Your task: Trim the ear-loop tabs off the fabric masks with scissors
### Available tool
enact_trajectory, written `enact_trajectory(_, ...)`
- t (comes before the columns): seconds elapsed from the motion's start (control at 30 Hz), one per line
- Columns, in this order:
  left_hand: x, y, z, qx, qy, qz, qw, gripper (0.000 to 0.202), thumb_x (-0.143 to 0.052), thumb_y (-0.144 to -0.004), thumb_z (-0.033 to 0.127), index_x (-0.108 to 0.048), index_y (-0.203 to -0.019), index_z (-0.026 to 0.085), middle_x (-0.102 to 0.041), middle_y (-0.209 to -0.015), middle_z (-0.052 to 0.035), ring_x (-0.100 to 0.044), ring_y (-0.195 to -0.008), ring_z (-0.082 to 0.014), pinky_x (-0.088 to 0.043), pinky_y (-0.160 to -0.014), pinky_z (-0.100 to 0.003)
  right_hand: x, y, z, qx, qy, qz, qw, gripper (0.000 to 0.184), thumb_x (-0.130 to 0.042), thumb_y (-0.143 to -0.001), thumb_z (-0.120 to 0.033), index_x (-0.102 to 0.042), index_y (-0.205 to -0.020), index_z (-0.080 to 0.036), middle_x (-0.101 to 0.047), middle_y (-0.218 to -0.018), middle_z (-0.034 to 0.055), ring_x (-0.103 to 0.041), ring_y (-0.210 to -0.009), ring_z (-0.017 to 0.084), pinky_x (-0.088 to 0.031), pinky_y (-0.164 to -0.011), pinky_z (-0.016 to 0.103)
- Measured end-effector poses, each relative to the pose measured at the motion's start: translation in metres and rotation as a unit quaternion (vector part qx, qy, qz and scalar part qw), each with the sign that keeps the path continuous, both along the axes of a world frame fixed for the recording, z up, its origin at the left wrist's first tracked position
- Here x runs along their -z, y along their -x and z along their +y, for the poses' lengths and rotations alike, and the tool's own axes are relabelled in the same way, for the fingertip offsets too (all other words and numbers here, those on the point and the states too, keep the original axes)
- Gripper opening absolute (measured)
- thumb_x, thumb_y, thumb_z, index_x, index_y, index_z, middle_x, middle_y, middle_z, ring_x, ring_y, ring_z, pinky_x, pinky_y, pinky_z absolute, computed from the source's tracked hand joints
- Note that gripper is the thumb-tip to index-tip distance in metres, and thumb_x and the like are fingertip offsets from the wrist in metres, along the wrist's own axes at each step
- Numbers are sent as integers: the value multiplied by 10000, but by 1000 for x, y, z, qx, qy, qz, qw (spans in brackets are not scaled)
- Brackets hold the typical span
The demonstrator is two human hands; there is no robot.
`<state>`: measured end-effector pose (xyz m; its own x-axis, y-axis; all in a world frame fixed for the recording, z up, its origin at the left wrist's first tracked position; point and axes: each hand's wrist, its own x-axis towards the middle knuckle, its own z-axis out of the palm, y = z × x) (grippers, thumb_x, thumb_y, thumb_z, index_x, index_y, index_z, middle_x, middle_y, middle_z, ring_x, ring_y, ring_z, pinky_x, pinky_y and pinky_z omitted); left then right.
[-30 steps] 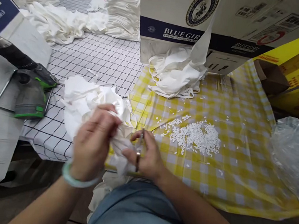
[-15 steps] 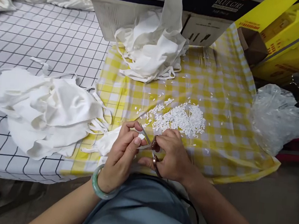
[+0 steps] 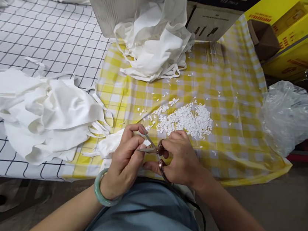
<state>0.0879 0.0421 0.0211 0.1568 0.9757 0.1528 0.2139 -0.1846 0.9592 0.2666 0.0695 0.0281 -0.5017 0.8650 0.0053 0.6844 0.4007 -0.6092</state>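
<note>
My left hand, with a green bangle at its wrist, is closed on a white fabric piece. A small white tab sticks out from its fingertips. My right hand grips a pair of scissors by its brown handles. The blades are parted and lie on either side of the tab, close to my left fingertips. Just beyond the hands is a heap of tiny white cut bits on the yellow checked cloth.
A pile of white fabric pieces with straps lies to the left. Another white pile rests against a cardboard box at the back. On the right are a clear plastic bag and yellow boxes.
The scissor blades have spread wider around the white tab. Both hands stay almost in place, while the view has shifted slightly.
</note>
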Motion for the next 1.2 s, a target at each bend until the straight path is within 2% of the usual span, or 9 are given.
enact_trajectory(0.4, 1, -2, 1, 8, -43, 33, 999, 251, -366, -976, 157, -528, -787, 193, -458, -965, -85, -450, -1067, -234, -417, -914, -383, -1, 1, 0, 8, 8, 14, 1000, 394, -728, -689, -459, -445, -575, -209, -544, -540, -11, -453, -610, 150, -340, -764, 382)
enact_trajectory(0.6, 3, -4, 0, 6, -45, 25, 999, 239, -386, -981, 172, -556, -814, 194, -480, -987, -81, -451, -1088, -232, -408, -939, -383, 1, 0, -1, 9, 17, 13, 1000, 376, -728, -687, -443, -460, -570, -208, -544, -542, -11, -466, -610, 153, -333, -756, 375)
enact_trajectory(0.83, 3, -5, 1, 15, -63, 27, 998, 221, -404, -971, 134, -575, -847, 199, -510, -870, -66, -448, -1059, -234, -395, -938, -398, 1, -2, -2, 16, 22, 18, 999, 408, -728, -706, -470, -469, -553, -195, -515, -535, -20, -433, -599, 136, -334, -743, 348)
enact_trajectory(1.1, 6, -13, 5, 36, -68, 35, 996, 211, -396, -971, 99, -553, -857, 182, -523, -945, -82, -443, -1068, -216, -405, -938, -387, 8, -12, -11, 45, -10, -7, 999, 434, -707, -764, -507, -532, -544, -176, -570, -516, -11, -457, -564, 121, -323, -717, 322)
enact_trajectory(1.2, 8, -20, 8, 55, -49, 27, 997, 217, -404, -974, 103, -548, -829, 177, -512, -985, -84, -444, -1085, -204, -415, -929, -353, 15, -19, -18, 82, -31, -38, 995, 477, -688, -781, -538, -532, -513, -175, -563, -513, 14, -467, -561, 129, -328, -686, 313)
